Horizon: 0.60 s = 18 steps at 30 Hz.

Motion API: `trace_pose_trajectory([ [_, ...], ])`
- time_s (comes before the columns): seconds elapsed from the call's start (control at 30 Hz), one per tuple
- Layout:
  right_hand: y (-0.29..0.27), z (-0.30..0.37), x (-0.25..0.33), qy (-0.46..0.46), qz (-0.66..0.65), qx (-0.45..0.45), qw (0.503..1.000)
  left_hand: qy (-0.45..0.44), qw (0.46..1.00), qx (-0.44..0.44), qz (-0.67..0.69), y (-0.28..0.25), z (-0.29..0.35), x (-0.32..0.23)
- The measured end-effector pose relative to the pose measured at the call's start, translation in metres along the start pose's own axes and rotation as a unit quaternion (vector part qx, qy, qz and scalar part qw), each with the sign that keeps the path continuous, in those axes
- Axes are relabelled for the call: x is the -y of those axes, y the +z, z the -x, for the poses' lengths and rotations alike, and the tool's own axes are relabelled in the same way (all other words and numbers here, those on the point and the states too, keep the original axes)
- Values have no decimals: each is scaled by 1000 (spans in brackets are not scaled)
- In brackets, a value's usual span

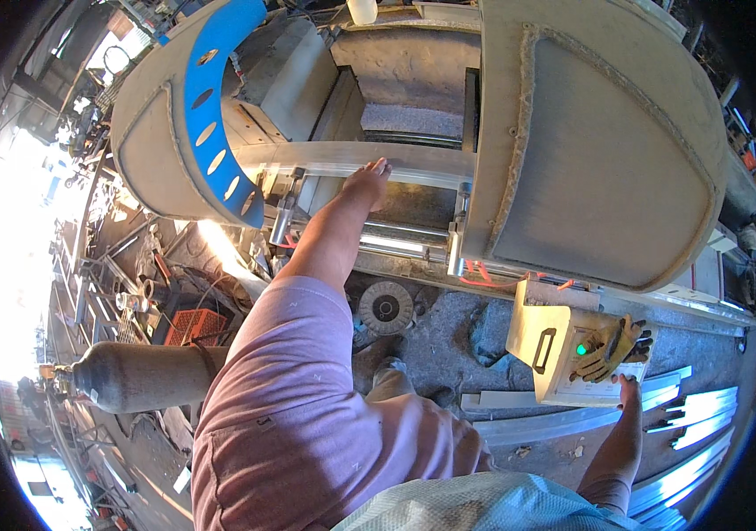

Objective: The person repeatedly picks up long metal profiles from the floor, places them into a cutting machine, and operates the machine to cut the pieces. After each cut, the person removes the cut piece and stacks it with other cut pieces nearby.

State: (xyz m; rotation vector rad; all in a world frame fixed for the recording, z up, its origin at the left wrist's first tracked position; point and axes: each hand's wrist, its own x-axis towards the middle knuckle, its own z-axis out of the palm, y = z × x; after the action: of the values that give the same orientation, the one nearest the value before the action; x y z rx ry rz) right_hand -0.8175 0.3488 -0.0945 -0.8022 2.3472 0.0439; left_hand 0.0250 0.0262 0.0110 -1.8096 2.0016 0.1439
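My left hand [367, 183] reaches into the gap between two guards of a large machine, its fingers closed over the edge of a long silvery metal profile [431, 162]. The profile lies crosswise, and its ends run out of sight behind the guards. Low on the right, my right hand [629, 391] touches the near right edge of a cream control box [548, 354]. Its fingers are apart and hold nothing. A green light [582, 350] glows on the box. Worn yellow and black work gloves [613, 350] lie on top, right by that hand.
A blue slotted rim [210, 133] edges the left guard; the right guard [608, 168] is broad and tan. Clamp cylinders [284, 212] flank the gap. A gas cylinder [143, 376] lies at left beside scrap and a red crate [194, 326]. Metal strips [564, 425] lie on the floor.
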Motion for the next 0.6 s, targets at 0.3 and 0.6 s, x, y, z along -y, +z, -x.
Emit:
trace_pose_trajectory([
  [0.3, 4, -5, -5, -15, -11, -10, 1000, 5, 1000, -6, 11, 0, 2, 1],
  [0.6, -1, 6, 3, -14, 6, 0, 1000, 4, 1000, 15, 0, -1, -2, 1],
])
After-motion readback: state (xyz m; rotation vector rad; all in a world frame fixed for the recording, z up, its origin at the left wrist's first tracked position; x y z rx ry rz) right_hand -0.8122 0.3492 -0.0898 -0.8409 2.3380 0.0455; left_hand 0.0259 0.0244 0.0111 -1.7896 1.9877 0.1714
